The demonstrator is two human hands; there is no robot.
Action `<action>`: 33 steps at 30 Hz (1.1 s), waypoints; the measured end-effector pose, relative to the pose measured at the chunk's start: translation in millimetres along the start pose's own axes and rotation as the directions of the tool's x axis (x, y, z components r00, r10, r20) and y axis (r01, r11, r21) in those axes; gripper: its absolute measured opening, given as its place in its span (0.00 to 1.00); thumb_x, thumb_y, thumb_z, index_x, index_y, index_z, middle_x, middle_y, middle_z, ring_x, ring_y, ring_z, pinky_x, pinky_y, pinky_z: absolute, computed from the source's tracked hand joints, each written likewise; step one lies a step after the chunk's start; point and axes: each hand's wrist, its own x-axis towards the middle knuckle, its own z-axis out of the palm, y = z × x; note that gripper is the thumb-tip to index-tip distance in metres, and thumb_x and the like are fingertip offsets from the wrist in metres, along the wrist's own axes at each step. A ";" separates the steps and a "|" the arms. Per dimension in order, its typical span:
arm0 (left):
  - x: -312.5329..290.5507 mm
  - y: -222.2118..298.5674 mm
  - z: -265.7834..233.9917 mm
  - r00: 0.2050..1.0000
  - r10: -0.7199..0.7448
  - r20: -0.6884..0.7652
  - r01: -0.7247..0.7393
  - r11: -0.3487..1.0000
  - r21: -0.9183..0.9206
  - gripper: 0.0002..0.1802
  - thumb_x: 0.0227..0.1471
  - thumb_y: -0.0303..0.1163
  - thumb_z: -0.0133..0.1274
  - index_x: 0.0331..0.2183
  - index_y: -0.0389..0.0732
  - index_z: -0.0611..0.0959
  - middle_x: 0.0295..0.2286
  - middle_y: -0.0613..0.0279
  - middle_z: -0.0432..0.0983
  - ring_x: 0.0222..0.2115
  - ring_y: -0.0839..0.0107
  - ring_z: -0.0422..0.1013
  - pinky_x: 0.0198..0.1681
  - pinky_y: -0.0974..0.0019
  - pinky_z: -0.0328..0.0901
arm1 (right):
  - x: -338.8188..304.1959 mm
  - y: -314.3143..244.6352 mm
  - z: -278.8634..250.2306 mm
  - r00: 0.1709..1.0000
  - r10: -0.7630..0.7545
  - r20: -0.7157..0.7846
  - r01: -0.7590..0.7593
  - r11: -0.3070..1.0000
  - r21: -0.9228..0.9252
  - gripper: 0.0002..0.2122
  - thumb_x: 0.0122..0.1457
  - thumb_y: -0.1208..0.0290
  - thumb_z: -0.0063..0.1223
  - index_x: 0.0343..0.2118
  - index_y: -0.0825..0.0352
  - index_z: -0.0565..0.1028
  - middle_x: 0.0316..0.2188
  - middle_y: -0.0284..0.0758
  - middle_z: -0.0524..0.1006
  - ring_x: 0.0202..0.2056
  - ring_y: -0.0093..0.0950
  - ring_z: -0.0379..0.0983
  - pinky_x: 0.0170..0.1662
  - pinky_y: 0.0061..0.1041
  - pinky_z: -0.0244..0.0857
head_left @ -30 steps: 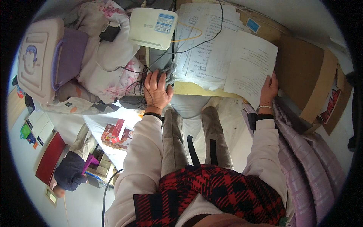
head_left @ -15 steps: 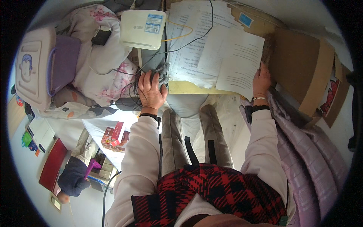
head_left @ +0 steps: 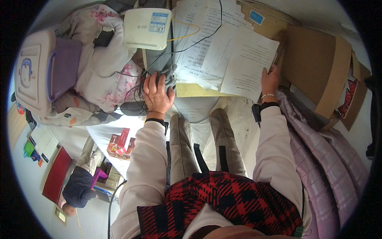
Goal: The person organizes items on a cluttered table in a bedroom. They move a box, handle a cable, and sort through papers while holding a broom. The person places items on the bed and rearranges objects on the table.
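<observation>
My left hand (head_left: 158, 96) is on a crumpled grey cloth (head_left: 170, 73), its fingers bent over it and the thumb at its edge. Loops of thin black cable (head_left: 139, 89) lie against those fingers. On the right, my right hand (head_left: 271, 82) pinches the right edge of a printed white sheet (head_left: 248, 59), thumb on top; the other fingertips are partly hidden. That sheet overlaps several handwritten papers (head_left: 195, 51) on a yellowish board (head_left: 199, 91). Above my left hand stands a white router-like box (head_left: 146, 28) with a yellow cord.
A brown cardboard box (head_left: 308, 67) stands at the right, above folded pinkish quilts (head_left: 314, 159). Floral bedding (head_left: 105, 75) and a purple bin with a white lid (head_left: 34, 71) fill the left. Red boxes (head_left: 120, 143) lie lower left; beyond them is another person (head_left: 77, 189).
My right hand has shifted slightly left, its thumb now over the sheet's edge. The sheet's lower corner has moved a little left and up. My left hand stays on the cloth.
</observation>
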 end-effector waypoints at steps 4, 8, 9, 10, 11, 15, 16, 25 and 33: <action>-0.8 -0.6 1.1 1.000 0.000 -0.007 0.000 1.000 -0.010 0.25 0.36 0.38 0.51 0.41 0.42 0.70 0.45 0.53 0.58 0.46 0.52 0.53 0.49 0.53 0.53 | 8.5 3.2 2.8 0.979 0.202 0.017 -0.202 0.966 0.163 0.17 0.50 0.76 0.47 0.45 0.71 0.64 0.39 0.45 0.71 0.39 0.37 0.68 0.41 0.30 0.63; -1.0 -1.1 0.9 1.000 0.004 -0.015 -0.004 1.000 -0.006 0.25 0.35 0.37 0.51 0.40 0.42 0.70 0.45 0.53 0.58 0.46 0.52 0.53 0.49 0.53 0.54 | 18.9 13.8 -7.6 0.942 0.232 0.242 -0.335 0.707 0.623 0.17 0.49 0.78 0.47 0.44 0.73 0.67 0.37 0.40 0.72 0.38 0.30 0.69 0.41 0.24 0.61; -0.8 -1.1 0.7 1.000 0.007 -0.017 -0.008 1.000 -0.006 0.25 0.35 0.37 0.51 0.40 0.42 0.70 0.45 0.53 0.58 0.46 0.52 0.53 0.49 0.54 0.54 | 21.0 15.3 -13.8 0.921 0.229 0.316 -0.389 0.591 0.706 0.16 0.50 0.78 0.45 0.44 0.74 0.67 0.38 0.39 0.72 0.39 0.30 0.68 0.42 0.25 0.61; -0.6 -1.1 0.5 1.000 0.010 -0.019 -0.010 1.000 -0.006 0.25 0.35 0.37 0.51 0.40 0.42 0.71 0.45 0.53 0.58 0.46 0.52 0.53 0.49 0.54 0.54 | 22.8 15.8 -22.5 0.921 0.131 0.367 -0.370 0.590 0.718 0.16 0.50 0.78 0.45 0.43 0.74 0.68 0.38 0.39 0.72 0.38 0.29 0.68 0.42 0.24 0.61; -0.5 -1.0 0.4 1.000 0.007 -0.012 -0.008 1.000 -0.009 0.25 0.35 0.37 0.52 0.40 0.42 0.70 0.45 0.53 0.58 0.46 0.52 0.53 0.49 0.53 0.54 | 24.9 16.1 -35.4 0.904 0.083 0.420 -0.383 0.596 0.706 0.15 0.50 0.78 0.45 0.43 0.74 0.69 0.38 0.38 0.72 0.38 0.28 0.68 0.42 0.23 0.60; -0.1 -1.9 0.5 1.000 -0.010 0.002 0.010 1.000 -0.019 0.25 0.35 0.37 0.52 0.40 0.42 0.70 0.45 0.53 0.57 0.46 0.52 0.53 0.48 0.53 0.54 | 41.3 -8.2 -66.7 0.793 -0.096 0.602 -0.305 0.792 0.529 0.15 0.49 0.77 0.46 0.41 0.73 0.71 0.34 0.34 0.74 0.34 0.27 0.69 0.39 0.23 0.61; -0.2 -2.0 0.5 1.000 -0.007 0.001 0.007 1.000 -0.021 0.26 0.35 0.37 0.52 0.40 0.42 0.70 0.45 0.53 0.57 0.46 0.52 0.53 0.48 0.53 0.54 | 46.5 -17.7 -70.0 0.750 -0.116 0.651 -0.267 0.848 0.458 0.14 0.49 0.77 0.46 0.41 0.73 0.71 0.34 0.33 0.74 0.34 0.27 0.69 0.39 0.23 0.62; -1.0 -1.8 0.9 1.000 -0.009 0.001 0.009 1.000 -0.003 0.26 0.34 0.37 0.52 0.41 0.43 0.70 0.45 0.54 0.58 0.46 0.52 0.53 0.48 0.53 0.55 | 86.9 -87.6 31.3 0.704 -0.511 0.493 0.582 0.813 0.011 0.12 0.48 0.76 0.47 0.37 0.66 0.74 0.41 0.41 0.71 0.41 0.39 0.68 0.45 0.32 0.61; -1.4 -2.2 1.4 1.000 -0.022 -0.006 0.022 1.000 0.003 0.25 0.35 0.38 0.51 0.41 0.44 0.71 0.45 0.55 0.59 0.46 0.53 0.54 0.47 0.53 0.55 | 101.0 -103.8 25.1 0.787 -0.281 0.550 0.452 0.869 -0.203 0.16 0.44 0.69 0.53 0.39 0.65 0.72 0.40 0.44 0.71 0.43 0.41 0.66 0.47 0.34 0.60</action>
